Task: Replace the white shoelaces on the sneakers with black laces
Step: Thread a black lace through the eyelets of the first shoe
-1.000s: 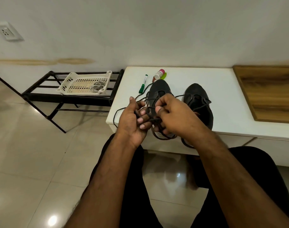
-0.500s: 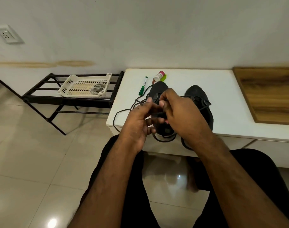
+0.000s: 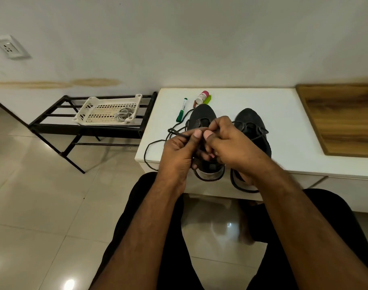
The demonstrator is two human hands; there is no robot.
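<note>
The black lace (image 3: 158,143) is pinched between the thumb and fingers of the left hand (image 3: 178,153) and the right hand (image 3: 231,147), both curled tight over the left sneaker (image 3: 202,114). It is thin and round (like a cord) and loops off the white tabletop (image 3: 283,126) edge. The right sneaker (image 3: 254,122), dark and soft-looking, stands just beside.

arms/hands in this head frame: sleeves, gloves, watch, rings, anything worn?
Both forearms are bare right to the frame edge: no sleeves in view. The left hand and right hand wear no gloves; no watch, band or ring is visible. Fingernails are short and unpainted. Dark trousers cover the legs below.
</note>
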